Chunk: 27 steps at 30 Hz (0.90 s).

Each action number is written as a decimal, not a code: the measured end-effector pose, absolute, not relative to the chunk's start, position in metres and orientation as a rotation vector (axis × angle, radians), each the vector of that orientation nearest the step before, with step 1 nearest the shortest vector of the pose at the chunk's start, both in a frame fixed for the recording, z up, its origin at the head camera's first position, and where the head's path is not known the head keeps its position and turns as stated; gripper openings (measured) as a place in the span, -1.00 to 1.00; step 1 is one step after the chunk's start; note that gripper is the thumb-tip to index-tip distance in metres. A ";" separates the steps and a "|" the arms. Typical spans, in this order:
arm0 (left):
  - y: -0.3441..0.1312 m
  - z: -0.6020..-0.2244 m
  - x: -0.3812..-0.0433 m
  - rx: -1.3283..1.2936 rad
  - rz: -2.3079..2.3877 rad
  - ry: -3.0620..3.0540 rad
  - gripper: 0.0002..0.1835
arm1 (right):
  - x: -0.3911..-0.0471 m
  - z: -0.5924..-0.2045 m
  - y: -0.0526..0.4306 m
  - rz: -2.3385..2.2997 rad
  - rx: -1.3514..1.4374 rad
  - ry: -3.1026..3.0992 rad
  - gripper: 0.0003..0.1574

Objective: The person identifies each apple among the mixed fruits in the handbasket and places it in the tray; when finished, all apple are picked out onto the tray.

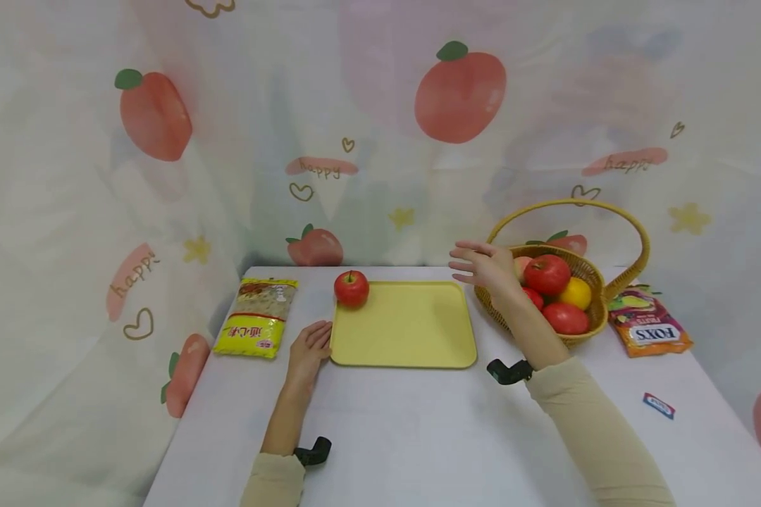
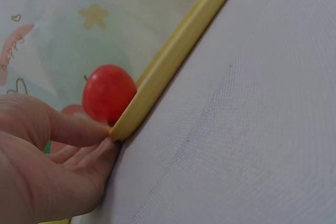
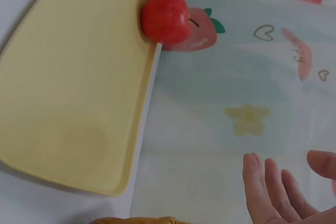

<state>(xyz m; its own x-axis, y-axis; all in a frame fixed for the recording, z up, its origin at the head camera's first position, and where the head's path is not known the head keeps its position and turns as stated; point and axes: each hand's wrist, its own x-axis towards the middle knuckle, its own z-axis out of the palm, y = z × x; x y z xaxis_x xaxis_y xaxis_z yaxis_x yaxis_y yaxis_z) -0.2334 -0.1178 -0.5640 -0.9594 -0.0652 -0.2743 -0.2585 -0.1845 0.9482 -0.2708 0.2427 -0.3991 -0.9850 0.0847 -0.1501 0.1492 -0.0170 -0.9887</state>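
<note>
A shallow yellow tray (image 1: 406, 324) lies on the white table, with a red apple (image 1: 351, 289) at its far left corner. My left hand (image 1: 308, 348) is at the tray's left edge; in the left wrist view its thumb (image 2: 84, 132) meets the rim near the front corner, the other fingers just under it, pinching the edge. Raised near the left rim of the wicker basket (image 1: 599, 327), my right hand (image 1: 487, 267) holds nothing, its fingers spread and fairly straight. Inside the basket are another red apple (image 1: 547, 274), a yellow fruit (image 1: 576, 294) and several other fruits.
On the left lies a yellow food packet (image 1: 256, 317). Right of the basket is an orange and purple candy bag (image 1: 650, 322), with a small wrapped sweet (image 1: 659, 405) nearer the front. The basket's tall handle (image 1: 571, 202) arches above it. A printed curtain (image 1: 368, 91) backs the table.
</note>
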 end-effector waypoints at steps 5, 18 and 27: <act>-0.118 -0.564 -0.233 -0.359 2.305 1.920 -0.35 | -0.265 -0.396 0.264 -2.140 0.293 2.246 -0.34; -0.117 -0.564 -0.233 -0.360 2.299 1.932 -0.35 | -0.248 -0.391 0.324 -2.352 0.320 2.215 -0.42; -0.117 -0.564 -0.231 -0.354 2.310 1.925 -0.35 | -0.239 -0.387 0.354 -2.256 0.462 2.315 -0.34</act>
<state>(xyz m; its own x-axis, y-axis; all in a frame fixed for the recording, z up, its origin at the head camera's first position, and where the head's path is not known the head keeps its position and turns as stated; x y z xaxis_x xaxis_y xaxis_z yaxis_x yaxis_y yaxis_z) -0.2313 -0.1166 -0.5645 -0.9663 -0.0611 -0.2500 -0.2349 -0.1878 0.9537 -0.2391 0.3542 -0.3866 -0.9524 0.2853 -0.1074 0.1146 0.0088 -0.9934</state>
